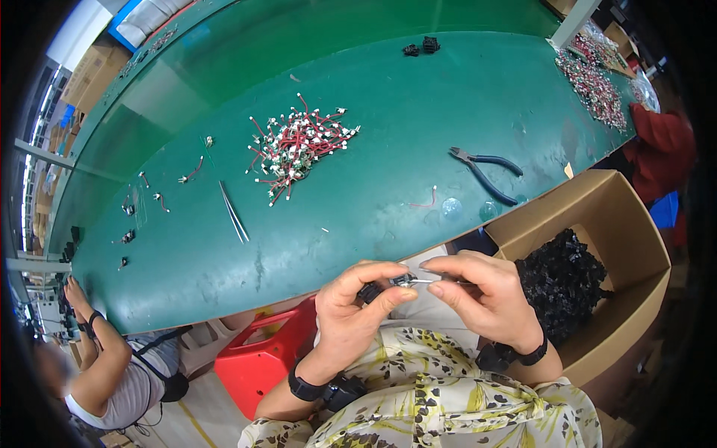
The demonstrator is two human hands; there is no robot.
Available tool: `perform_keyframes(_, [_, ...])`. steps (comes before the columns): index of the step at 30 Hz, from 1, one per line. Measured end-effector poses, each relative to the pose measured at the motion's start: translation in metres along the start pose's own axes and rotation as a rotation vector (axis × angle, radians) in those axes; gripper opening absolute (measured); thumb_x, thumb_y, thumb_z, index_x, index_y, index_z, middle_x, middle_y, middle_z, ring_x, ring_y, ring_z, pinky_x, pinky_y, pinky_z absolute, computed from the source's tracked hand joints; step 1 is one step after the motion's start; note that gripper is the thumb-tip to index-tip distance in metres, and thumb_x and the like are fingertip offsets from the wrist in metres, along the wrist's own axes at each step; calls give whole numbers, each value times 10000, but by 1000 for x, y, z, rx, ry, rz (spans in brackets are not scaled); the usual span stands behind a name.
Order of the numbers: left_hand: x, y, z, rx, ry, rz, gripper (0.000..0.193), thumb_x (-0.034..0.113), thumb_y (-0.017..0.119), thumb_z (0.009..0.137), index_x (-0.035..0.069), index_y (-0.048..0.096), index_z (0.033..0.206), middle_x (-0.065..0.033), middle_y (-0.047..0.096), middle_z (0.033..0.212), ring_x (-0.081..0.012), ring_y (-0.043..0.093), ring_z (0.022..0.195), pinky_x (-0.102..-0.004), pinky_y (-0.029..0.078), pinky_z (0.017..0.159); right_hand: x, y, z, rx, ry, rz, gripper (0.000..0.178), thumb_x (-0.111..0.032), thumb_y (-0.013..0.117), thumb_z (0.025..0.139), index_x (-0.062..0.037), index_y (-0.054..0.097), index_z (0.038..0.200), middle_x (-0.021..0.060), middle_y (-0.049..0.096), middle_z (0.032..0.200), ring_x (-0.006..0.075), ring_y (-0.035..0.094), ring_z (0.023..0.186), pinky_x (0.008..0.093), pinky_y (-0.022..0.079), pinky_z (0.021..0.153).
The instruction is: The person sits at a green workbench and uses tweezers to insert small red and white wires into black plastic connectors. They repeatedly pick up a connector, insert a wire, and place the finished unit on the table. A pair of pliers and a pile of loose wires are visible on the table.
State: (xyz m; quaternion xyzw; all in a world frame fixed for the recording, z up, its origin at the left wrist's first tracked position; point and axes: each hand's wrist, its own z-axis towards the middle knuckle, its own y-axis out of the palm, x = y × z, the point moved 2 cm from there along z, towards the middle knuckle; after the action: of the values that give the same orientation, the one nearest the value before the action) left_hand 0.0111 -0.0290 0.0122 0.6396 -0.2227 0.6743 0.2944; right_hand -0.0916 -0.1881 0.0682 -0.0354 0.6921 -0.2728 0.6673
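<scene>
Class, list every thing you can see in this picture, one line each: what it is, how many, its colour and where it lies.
workbench: one, green, across the middle
wire pieces: one pile, red with white ends, bench centre
tweezers: one, silver, left of the pile
pliers: one, dark handles, bench right
cardboard box: one, brown, right, holding black parts
red bin: one, below the bench edge
co-worker's arm: one, lower left
left hand: grip on a small black part
right hand: grip on a thin metal piece

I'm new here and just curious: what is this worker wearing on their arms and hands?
Both hands are bare, no gloves. The left hand has a black band at the wrist with a small black device attached. The right hand wears a similar black wristband. The forearms are bare; the top is cream with yellow and dark flowers.
</scene>
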Motion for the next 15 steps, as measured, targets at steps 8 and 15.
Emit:
perform_keyframes(8, [9,-6,-2,-13,99,137,231,8,784,757,17,721,980,-88,695,903,-139,629,787,-248,501,685,1,10,4,-74,-112,-121,165,-97,692,850,-13,682,992,127,679,806,261,650,644,339,499,547])
perform_keyframes(15, [2,-3,-1,60,106,222,272,13,780,764,13,716,1029,-68,693,897,-119,610,747,-239,482,653,10,25,3,26,-123,-209,150,-84,682,839,-25,683,977,136,676,816,304,652,653,349,510,550])
